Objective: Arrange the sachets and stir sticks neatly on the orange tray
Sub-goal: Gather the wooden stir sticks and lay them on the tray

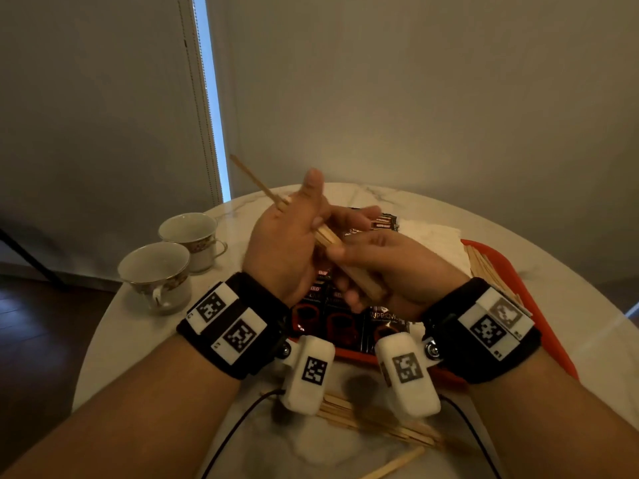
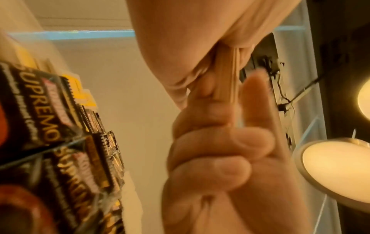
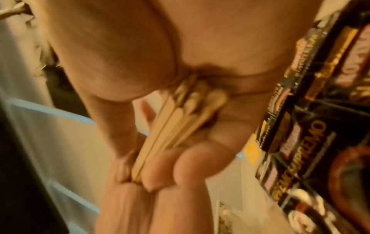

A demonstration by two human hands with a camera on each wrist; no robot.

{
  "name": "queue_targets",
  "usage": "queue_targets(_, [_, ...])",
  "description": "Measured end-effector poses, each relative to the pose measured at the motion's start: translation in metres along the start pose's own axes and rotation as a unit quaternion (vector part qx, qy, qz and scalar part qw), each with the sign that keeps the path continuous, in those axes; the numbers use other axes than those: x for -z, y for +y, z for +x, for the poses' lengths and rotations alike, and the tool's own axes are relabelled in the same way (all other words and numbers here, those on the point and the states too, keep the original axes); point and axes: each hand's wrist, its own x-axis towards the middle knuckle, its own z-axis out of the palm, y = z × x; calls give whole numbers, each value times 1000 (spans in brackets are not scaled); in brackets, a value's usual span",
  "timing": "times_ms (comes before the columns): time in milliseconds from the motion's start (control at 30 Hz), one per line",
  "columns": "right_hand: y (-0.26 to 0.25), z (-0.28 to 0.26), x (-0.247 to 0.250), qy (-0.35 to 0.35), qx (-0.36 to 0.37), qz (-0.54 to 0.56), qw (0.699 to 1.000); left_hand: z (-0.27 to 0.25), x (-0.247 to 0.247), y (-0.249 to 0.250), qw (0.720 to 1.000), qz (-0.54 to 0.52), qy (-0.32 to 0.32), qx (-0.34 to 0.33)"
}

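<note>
Loose sticks (image 1: 377,423) nearest me, my left hand (image 1: 287,243) and right hand (image 1: 390,271) both gripping a stick bundle (image 1: 349,261), sachets (image 1: 345,323) on tray (image 1: 539,305).

The left hand (image 2: 216,158) fills the middle of the pic w/ its fingers (image 2: 230,171) curled round a bunch of flat wood stir sticks (image 2: 226,85). The right hand (image 2: 190,39) holds the far end of the same sticks. Black sachets (image 2: 60,142) that say SUPREMO lie in rows on the left, & two round lamps (image 2: 336,171) glow on the right.
</note>
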Motion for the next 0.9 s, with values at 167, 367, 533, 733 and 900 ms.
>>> queue_targets(167, [5,9,-10,193,-10,189,963,3,-2,5,996,-46,63,-53])
queue_targets(367, [11,15,-9,302,52,30,951,3,1,-4,994,45,65,-70])
queue_targets(533, [13,14,-16,250,91,44,963,2,0,0,991,92,53,-87])
queue_targets(733, [10,7,-23,237,242,-74,938,11,11,5,991,17,116,-70])
queue_targets(900, [12,9,-17,241,241,-4,940,12,10,1,992,19,111,-62])
